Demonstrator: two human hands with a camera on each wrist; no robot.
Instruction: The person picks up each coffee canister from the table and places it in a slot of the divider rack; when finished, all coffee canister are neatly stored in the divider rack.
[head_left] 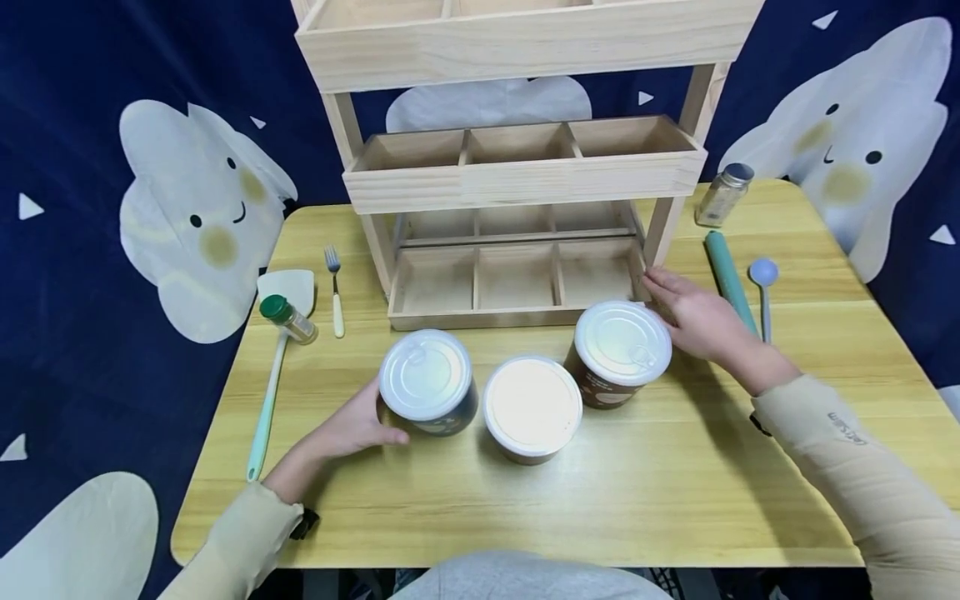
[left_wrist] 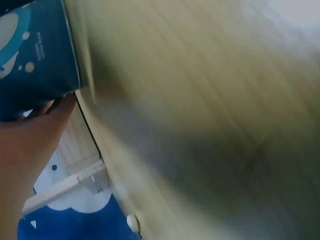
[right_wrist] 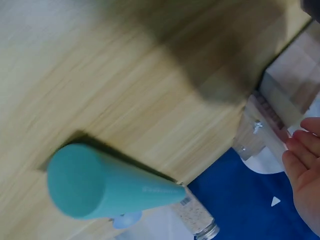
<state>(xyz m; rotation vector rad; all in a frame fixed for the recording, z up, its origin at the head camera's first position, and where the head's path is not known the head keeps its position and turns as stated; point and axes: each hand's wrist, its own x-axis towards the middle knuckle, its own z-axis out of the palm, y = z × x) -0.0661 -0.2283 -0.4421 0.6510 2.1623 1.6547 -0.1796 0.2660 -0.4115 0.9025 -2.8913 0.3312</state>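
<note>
A dark blue canister point(head_left: 427, 379) with a pale lid stands at the left of a group of three. My left hand point(head_left: 352, 427) holds it from the left side, its thumb in front and its other fingers mostly hidden. In the left wrist view, the blue canister point(left_wrist: 37, 55) shows white and light-blue print. A white-lidded canister point(head_left: 532, 408) stands in the middle, and a brown canister point(head_left: 622, 350) at the right. My right hand point(head_left: 701, 321) has its fingers extended against the lower right corner of the wooden rack point(head_left: 525, 187), just beside the brown canister.
Left on the table point(head_left: 465, 517) lie a spatula point(head_left: 268, 400), a fork point(head_left: 335, 292) and a green-capped shaker point(head_left: 288, 318). At the right are a teal rolling-pin-like cylinder point(head_left: 729, 279), a blue spoon point(head_left: 763, 292) and a glass jar point(head_left: 723, 196). A dark blue cloud-patterned cloth point(head_left: 67, 292) hangs behind.
</note>
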